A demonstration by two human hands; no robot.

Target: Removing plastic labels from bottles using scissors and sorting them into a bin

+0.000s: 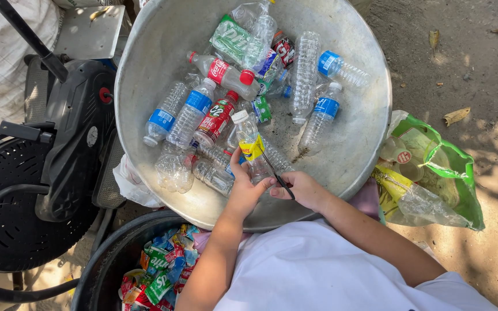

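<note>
The left hand (242, 190) is closed around the lower body of a clear plastic bottle with a white cap and a yellow label (250, 147), holding it tilted, cap pointing away from the person, over the near part of a wide, shallow grey metal basin (145, 57). The right hand (300, 189) pinches a thin dark blade-like tool (276, 174), fingers tight on its handle; the tip reaches up to the yellow label, touching it at its lower edge.

Around the held bottle, the basin holds many more empty plastic bottles: clear ones with blue labels (191, 115), one with a red label and red cap (217, 118), and a green-labelled one (230, 37) at the far side.

Just below the basin, near the left forearm, stands a dark round bin (102, 262) containing a heap of torn-off coloured labels (157, 276). To the right, on the dirt ground (462, 57), lies a green plastic bag (459, 173) with clear wrapping and more bottles inside. To the left is a black pedestal fan (24, 201) lying flat.
</note>
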